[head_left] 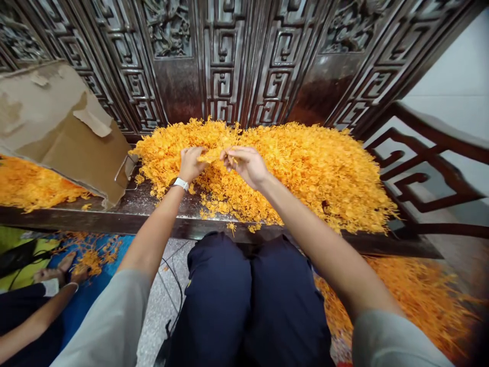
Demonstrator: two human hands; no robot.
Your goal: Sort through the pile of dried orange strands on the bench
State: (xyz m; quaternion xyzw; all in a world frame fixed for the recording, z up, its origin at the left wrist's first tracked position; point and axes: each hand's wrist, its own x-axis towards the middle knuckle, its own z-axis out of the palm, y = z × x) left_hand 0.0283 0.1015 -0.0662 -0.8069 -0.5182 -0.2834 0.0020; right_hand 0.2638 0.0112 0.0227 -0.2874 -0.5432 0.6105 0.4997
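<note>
Pinching one orange piece between my left hand and right hand, both closed on it over the heap; splitting it needs a firm twist

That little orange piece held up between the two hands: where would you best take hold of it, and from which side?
At its two ends, pinched from either side, as the left hand and right hand do. The orange piece lies crosswise above the pile, thin and narrow, so light grips at the ends probably suit it. Its finer shape is too small to tell.
</note>
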